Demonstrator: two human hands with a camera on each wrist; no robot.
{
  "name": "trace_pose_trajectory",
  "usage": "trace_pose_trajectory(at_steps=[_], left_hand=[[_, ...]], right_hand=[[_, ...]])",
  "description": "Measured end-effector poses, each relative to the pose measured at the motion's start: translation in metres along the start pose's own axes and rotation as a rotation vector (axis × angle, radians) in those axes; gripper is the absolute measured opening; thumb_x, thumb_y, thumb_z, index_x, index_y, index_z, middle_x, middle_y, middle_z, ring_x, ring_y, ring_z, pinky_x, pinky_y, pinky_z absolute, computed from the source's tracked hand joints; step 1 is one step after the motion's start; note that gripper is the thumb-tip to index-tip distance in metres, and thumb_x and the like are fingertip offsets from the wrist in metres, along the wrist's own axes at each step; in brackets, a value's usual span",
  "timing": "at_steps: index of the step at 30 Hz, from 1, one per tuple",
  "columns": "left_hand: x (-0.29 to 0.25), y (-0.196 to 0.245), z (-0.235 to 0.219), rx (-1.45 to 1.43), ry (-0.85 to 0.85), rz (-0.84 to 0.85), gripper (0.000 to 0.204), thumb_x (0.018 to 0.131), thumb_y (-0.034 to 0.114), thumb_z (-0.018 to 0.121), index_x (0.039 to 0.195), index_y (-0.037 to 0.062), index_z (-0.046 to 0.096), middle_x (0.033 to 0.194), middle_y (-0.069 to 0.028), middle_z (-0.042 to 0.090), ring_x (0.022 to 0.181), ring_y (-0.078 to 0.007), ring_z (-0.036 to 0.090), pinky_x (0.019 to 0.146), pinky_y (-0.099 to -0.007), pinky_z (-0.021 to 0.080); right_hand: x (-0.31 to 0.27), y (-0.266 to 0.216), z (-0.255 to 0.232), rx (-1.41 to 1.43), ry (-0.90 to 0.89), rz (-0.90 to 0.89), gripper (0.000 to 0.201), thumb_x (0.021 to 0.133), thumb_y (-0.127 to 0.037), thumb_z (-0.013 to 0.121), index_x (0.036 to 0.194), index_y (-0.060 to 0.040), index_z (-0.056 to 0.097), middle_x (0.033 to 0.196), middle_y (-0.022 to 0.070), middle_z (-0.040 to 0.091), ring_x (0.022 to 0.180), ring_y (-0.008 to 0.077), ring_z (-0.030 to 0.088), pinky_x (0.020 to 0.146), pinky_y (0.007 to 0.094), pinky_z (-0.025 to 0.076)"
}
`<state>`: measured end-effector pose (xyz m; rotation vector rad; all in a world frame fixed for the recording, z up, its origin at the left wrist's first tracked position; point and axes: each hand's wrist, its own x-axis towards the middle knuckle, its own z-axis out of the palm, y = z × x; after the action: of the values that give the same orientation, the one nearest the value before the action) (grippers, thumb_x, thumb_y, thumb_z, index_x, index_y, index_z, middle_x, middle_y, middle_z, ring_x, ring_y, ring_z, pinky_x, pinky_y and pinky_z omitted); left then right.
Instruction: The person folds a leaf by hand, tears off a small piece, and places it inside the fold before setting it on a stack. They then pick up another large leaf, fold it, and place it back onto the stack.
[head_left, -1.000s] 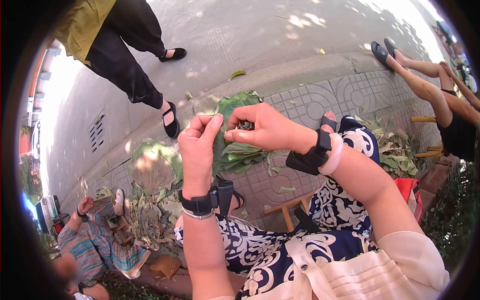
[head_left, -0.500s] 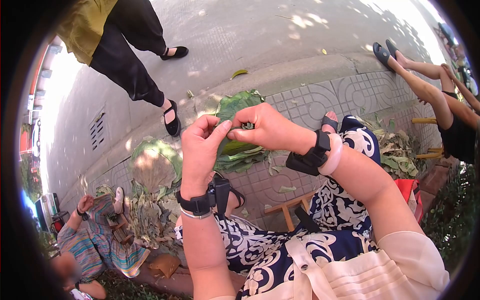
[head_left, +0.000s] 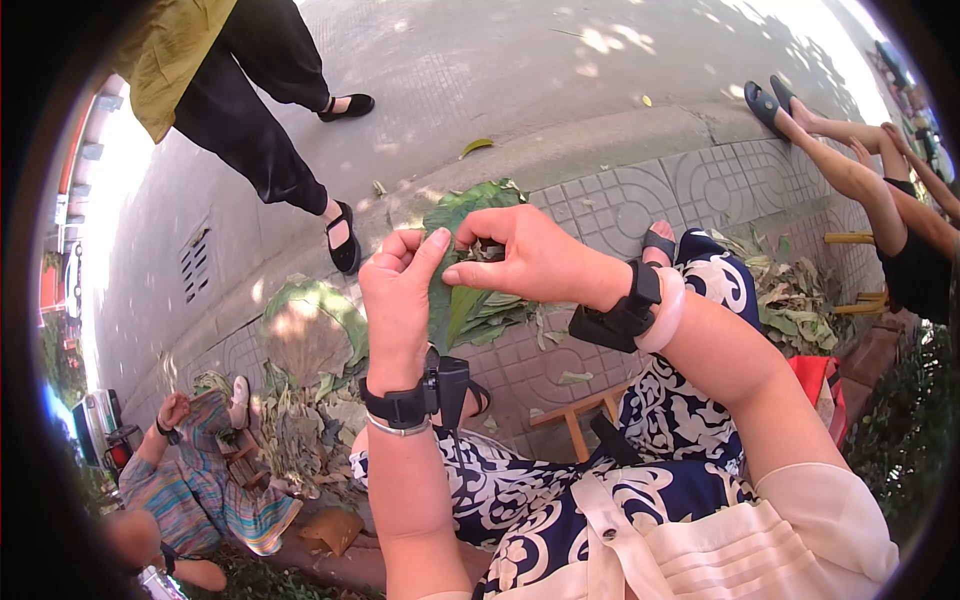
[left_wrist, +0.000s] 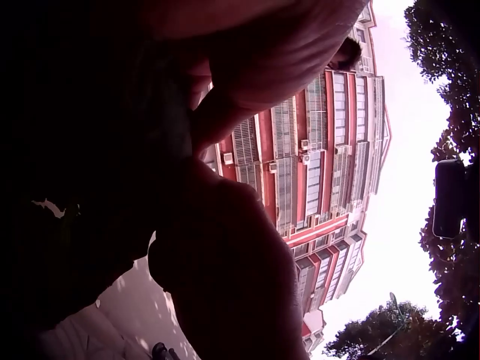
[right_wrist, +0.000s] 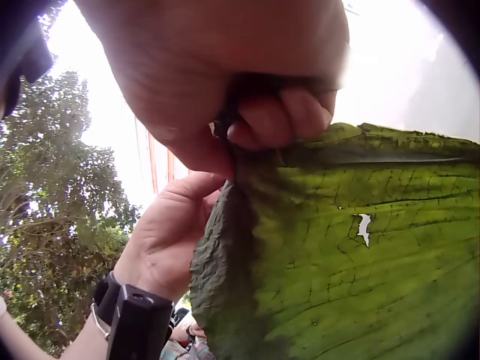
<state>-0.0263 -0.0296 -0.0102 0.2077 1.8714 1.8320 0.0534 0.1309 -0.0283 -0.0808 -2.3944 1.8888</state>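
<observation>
Both hands are raised in front of the body, close together at the edge of a large green leaf [right_wrist: 360,292]. The left hand [head_left: 395,305] pinches this edge between thumb and fingers. Beside it, the right hand [head_left: 535,255] has its fingers curled in and thumb extended, gripping the leaf's upper margin. Seen from the right wrist, the leaf hangs as a broad, veined sheet with a small torn hole, lit from behind. In the left wrist view the left hand [left_wrist: 225,262] is a dark shape that hides most of the leaf.
Below the hands lies a stack of green leaves [head_left: 490,315]. Withered leaves [head_left: 310,430] are heaped at left, more dry leaves [head_left: 790,300] at right. A person in black trousers [head_left: 240,150] stands ahead; others sit on both sides. A wooden stool [head_left: 575,430] is near the knees.
The hands came together about half a second ago and now stand slightly apart again, still at the leaf's edge. The right thumb has straightened somewhat.
</observation>
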Motion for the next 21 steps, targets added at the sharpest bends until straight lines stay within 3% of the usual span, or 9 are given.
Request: trace_pose_trajectory(at_steps=[3, 6, 9, 12, 15, 21], left_hand=[[0.001, -0.002, 0.000, 0.039, -0.034, 0.033, 0.014, 0.090, 0.014, 0.073, 0.088, 0.0019, 0.066, 0.078, 0.0048, 0.062, 0.068, -0.0005, 0.050, 0.061, -0.0174, 0.039], [0.003, -0.007, -0.002, 0.144, -0.039, 0.113, 0.014, 0.090, 0.013, 0.073, 0.088, 0.0018, 0.065, 0.077, 0.0055, 0.060, 0.067, 0.0002, 0.048, 0.059, -0.0167, 0.037], [0.000, -0.006, 0.000, 0.146, -0.046, 0.149, 0.013, 0.090, 0.013, 0.073, 0.088, 0.0020, 0.065, 0.076, 0.0058, 0.059, 0.067, 0.0003, 0.048, 0.058, -0.0166, 0.036], [-0.001, -0.003, 0.004, 0.099, 0.005, 0.082, 0.013, 0.091, 0.013, 0.072, 0.088, 0.0020, 0.065, 0.077, 0.0059, 0.060, 0.068, 0.0000, 0.048, 0.060, -0.0168, 0.037], [-0.001, -0.002, 0.005, -0.050, 0.014, -0.003, 0.014, 0.092, 0.015, 0.071, 0.090, 0.0020, 0.066, 0.079, 0.0058, 0.061, 0.070, -0.0011, 0.050, 0.063, -0.0183, 0.038], [0.002, 0.001, 0.002, -0.107, -0.027, -0.028, 0.015, 0.093, 0.017, 0.070, 0.092, 0.0025, 0.067, 0.083, 0.0047, 0.063, 0.076, -0.0023, 0.052, 0.070, -0.0200, 0.041]], right_hand=[[0.002, 0.007, 0.006, -0.001, 0.026, -0.107, 0.030, 0.083, -0.028, 0.078, 0.087, -0.0011, 0.066, 0.067, 0.0040, 0.057, 0.059, 0.0088, 0.046, 0.054, 0.0271, 0.040], [0.002, 0.006, 0.001, -0.059, -0.076, 0.027, 0.033, 0.080, -0.034, 0.077, 0.086, -0.0025, 0.068, 0.068, 0.0151, 0.062, 0.059, 0.0245, 0.057, 0.059, 0.0369, 0.046], [0.001, 0.006, 0.005, -0.026, -0.021, -0.059, 0.028, 0.081, -0.030, 0.075, 0.084, -0.0033, 0.067, 0.067, 0.0146, 0.061, 0.057, 0.0259, 0.054, 0.057, 0.0373, 0.044], [0.000, 0.002, 0.007, -0.046, -0.003, -0.079, 0.024, 0.081, -0.026, 0.074, 0.082, -0.0039, 0.066, 0.067, 0.0149, 0.061, 0.056, 0.0288, 0.054, 0.056, 0.0384, 0.043], [-0.001, -0.003, 0.008, -0.012, 0.039, -0.149, 0.023, 0.085, -0.019, 0.074, 0.079, 0.0004, 0.063, 0.062, 0.0087, 0.053, 0.058, 0.0124, 0.042, 0.053, 0.0303, 0.039], [-0.002, 0.000, 0.006, -0.058, 0.105, -0.080, 0.025, 0.086, -0.021, 0.074, 0.081, 0.0002, 0.062, 0.061, 0.0064, 0.052, 0.058, 0.0108, 0.042, 0.053, 0.0294, 0.038]])
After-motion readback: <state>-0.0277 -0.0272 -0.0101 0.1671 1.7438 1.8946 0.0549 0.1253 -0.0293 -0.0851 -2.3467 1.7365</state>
